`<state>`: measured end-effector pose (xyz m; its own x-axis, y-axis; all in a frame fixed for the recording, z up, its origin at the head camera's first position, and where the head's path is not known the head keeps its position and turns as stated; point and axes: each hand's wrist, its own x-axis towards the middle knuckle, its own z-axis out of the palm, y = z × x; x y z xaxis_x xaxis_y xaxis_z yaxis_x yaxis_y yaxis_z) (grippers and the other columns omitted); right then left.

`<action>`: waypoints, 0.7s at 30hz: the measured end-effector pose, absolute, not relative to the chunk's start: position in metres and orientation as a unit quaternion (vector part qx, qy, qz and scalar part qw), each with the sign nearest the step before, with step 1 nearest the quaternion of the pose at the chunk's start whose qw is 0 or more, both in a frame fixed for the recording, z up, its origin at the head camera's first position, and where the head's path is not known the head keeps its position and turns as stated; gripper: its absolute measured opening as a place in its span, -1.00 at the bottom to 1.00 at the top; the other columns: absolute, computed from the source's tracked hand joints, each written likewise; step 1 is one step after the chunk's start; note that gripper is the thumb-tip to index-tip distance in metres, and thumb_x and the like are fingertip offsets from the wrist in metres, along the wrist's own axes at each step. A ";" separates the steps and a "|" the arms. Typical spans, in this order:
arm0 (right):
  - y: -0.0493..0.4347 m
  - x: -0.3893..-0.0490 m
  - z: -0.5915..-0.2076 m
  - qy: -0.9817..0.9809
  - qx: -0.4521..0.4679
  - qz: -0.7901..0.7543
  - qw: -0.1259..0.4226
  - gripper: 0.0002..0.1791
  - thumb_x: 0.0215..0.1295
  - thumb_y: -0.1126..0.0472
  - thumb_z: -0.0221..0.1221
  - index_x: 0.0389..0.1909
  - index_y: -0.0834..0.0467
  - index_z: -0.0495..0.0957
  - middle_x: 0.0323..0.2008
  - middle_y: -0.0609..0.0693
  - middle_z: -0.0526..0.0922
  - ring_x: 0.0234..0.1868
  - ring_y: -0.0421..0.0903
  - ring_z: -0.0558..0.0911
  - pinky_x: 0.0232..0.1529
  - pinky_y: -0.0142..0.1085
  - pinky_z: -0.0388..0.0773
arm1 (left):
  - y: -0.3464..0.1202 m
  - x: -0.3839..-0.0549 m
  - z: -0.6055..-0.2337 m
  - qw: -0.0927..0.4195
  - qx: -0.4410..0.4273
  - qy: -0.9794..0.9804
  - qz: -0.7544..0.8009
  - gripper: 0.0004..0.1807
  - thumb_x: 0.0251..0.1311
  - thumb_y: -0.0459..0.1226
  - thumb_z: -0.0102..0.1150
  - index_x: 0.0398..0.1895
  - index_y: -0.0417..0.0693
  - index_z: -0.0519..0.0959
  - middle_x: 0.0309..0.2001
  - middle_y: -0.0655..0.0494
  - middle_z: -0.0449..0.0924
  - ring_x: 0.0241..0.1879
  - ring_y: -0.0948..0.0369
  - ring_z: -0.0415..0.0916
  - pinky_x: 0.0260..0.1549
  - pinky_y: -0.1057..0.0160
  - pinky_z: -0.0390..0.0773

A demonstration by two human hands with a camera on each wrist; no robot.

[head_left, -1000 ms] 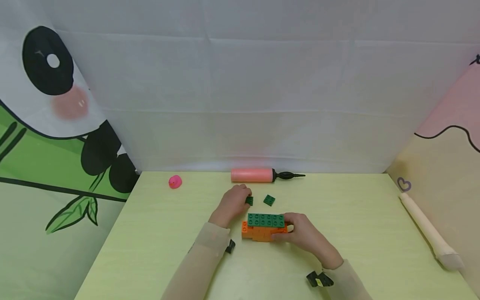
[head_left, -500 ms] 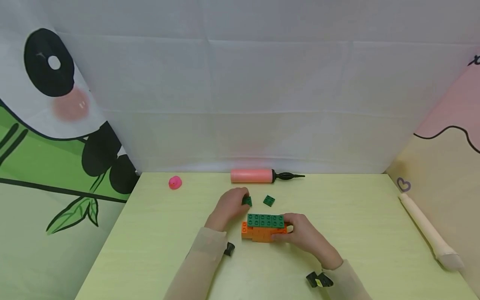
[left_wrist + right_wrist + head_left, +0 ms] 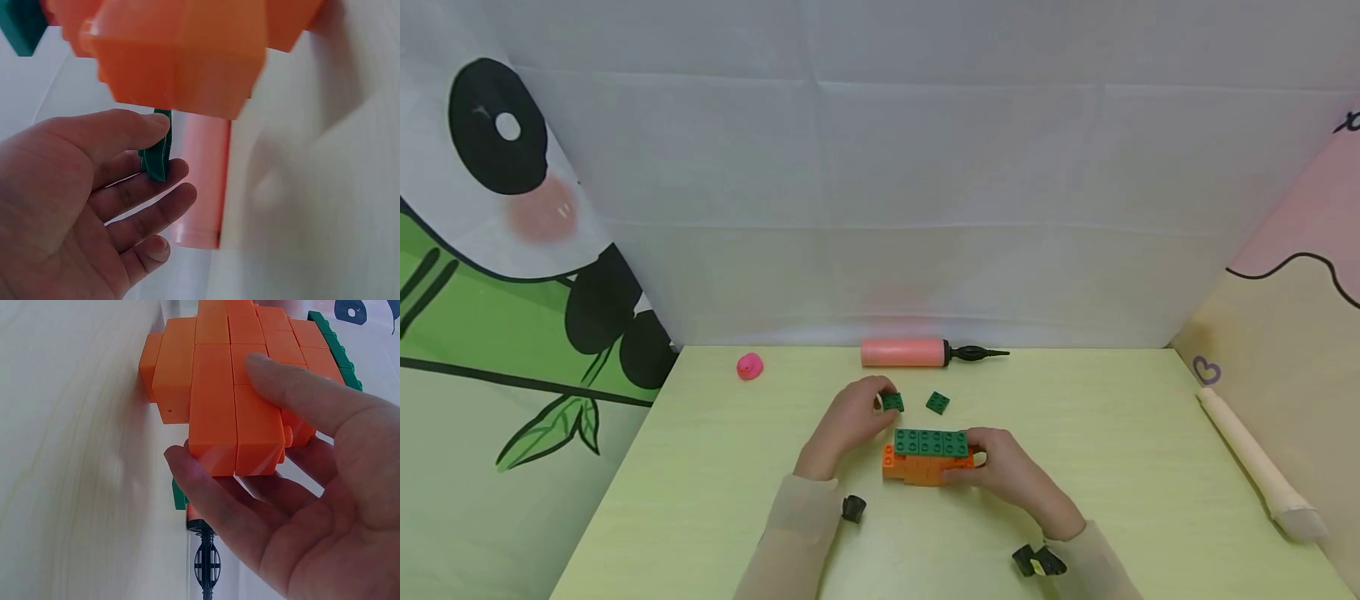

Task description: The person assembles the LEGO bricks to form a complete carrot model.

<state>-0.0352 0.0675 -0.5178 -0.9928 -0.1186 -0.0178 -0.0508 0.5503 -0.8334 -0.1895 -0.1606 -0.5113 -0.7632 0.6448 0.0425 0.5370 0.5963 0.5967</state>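
My left hand point(image 3: 853, 417) pinches a small green building brick point(image 3: 892, 402) between thumb and fingers; in the left wrist view the brick point(image 3: 157, 153) is seen edge-on, and the other fingers are spread apart. Just in front stands a block build of orange building bricks point(image 3: 921, 470), topped by a row of green studded bricks point(image 3: 931, 442). My right hand point(image 3: 1009, 468) grips this build at its right end. In the right wrist view the thumb presses on the orange bricks point(image 3: 215, 394), with fingers behind them. A second small green brick point(image 3: 937, 402) lies loose behind the build.
A pink hand pump point(image 3: 904, 352) with a black nozzle lies along the table's back edge. A small pink toy point(image 3: 749, 366) sits at the back left. Along the right edge lies a cream-coloured stick-like object point(image 3: 1258, 467). A white cloth wall point(image 3: 880, 208) rises behind the table.
My left hand has drawn slightly left and toward me, showing more of the small green brick in its fingers. The right hand and the orange build stay in place.
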 end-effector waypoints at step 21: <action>0.069 -0.034 -0.518 0.883 -0.054 -0.465 0.037 -0.71 0.19 0.09 0.54 -0.14 0.10 0.72 -0.15 -0.13 0.72 -0.11 -0.06 0.64 -0.14 -0.33 0.66 | -0.171 -0.165 -0.472 0.037 0.397 0.842 0.364 -0.79 0.37 -0.20 0.38 0.01 0.06 0.66 -0.14 0.30 0.60 -0.13 0.16 0.51 -0.15 0.13 0.54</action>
